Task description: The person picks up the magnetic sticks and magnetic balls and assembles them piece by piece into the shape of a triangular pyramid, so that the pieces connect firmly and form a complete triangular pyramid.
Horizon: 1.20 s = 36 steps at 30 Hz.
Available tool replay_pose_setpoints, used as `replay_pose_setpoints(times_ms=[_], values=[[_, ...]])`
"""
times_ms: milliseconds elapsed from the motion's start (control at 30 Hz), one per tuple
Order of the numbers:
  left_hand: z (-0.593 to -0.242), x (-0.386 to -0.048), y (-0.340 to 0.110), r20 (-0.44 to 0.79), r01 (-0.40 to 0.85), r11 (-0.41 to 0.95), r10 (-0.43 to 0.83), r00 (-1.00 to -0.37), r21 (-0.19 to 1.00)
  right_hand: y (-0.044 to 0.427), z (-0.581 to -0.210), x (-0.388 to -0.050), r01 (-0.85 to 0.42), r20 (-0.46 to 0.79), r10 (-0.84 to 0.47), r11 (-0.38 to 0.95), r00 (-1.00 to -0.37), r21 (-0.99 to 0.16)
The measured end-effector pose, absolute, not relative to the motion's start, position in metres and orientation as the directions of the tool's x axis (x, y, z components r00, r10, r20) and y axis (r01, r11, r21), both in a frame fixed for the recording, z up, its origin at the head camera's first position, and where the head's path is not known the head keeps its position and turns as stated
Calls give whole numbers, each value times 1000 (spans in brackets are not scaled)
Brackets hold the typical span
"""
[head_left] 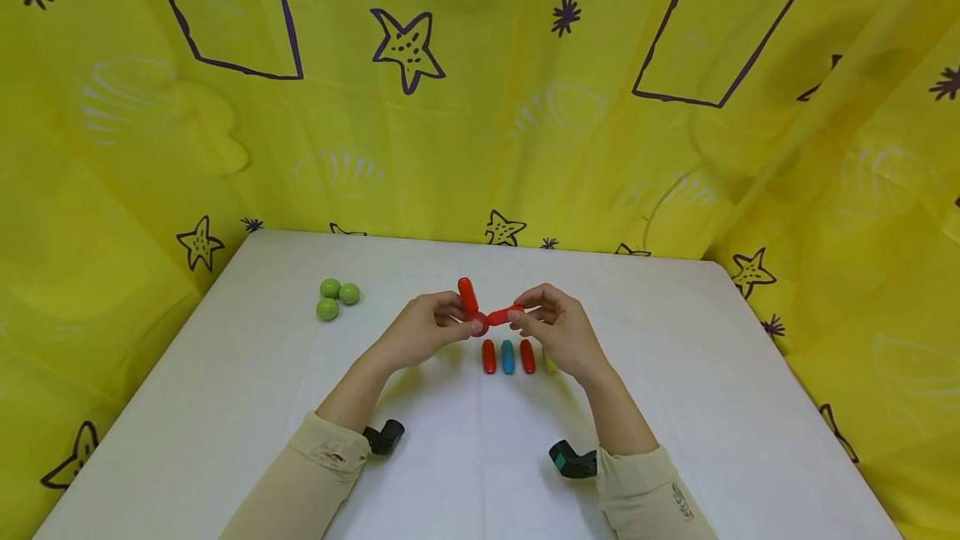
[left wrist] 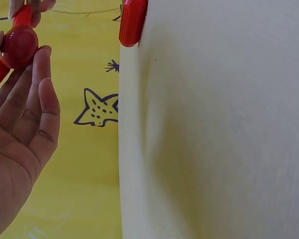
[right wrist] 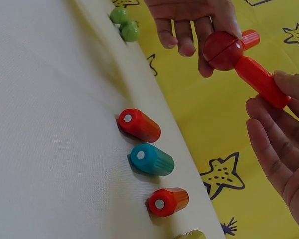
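Note:
Above the table my left hand [head_left: 423,328] pinches a red ball [right wrist: 223,51] between thumb and fingers. One red rod [head_left: 468,295] sticks up from that ball, away from me. A second red rod [right wrist: 261,82] meets the ball on its right side, and my right hand [head_left: 558,330] pinches its outer end with thumb and fingertips. Just below the hands, a row of rods lies on the table: a red rod [head_left: 489,357], a blue rod [head_left: 508,357], another red rod [head_left: 528,356] and a yellow rod [head_left: 551,360], partly hidden by the right hand.
Three green balls [head_left: 327,308] sit close together on the white table [head_left: 225,407], left of the hands. A yellow curtain [head_left: 480,148] with drawn stars hangs behind the table and along both sides. Black wrist cameras [head_left: 573,461] are worn on both wrists.

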<state>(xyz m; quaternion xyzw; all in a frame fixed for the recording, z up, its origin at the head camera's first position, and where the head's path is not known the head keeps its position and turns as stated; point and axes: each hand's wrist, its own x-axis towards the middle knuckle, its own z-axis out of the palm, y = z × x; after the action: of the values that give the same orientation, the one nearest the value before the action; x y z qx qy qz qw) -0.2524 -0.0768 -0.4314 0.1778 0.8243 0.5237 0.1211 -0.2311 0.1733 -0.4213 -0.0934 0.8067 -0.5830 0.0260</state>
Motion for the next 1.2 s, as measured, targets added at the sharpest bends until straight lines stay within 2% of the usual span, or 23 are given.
replay_pose_setpoints(times_ms=[267, 467, 633, 1200], values=[[-430, -251, -77, -6, 193, 384, 460, -888, 903, 171, -421, -230, -103, 49, -212, 249, -976, -963], [-431, -251, -77, -4, 168, 354, 437, -899, 920, 166, -429, -232, -59, -23, -272, 290, -962, -955], [-432, -250, -76, 7, 172, 324, 453, -891, 930, 159, -431, -228, -86, -14, -312, 305, -950, -948], [-431, -248, -71, -42, 113, 291, 477, -878, 950, 155, -430, -226, -61, -23, -317, 251, -948, -966]])
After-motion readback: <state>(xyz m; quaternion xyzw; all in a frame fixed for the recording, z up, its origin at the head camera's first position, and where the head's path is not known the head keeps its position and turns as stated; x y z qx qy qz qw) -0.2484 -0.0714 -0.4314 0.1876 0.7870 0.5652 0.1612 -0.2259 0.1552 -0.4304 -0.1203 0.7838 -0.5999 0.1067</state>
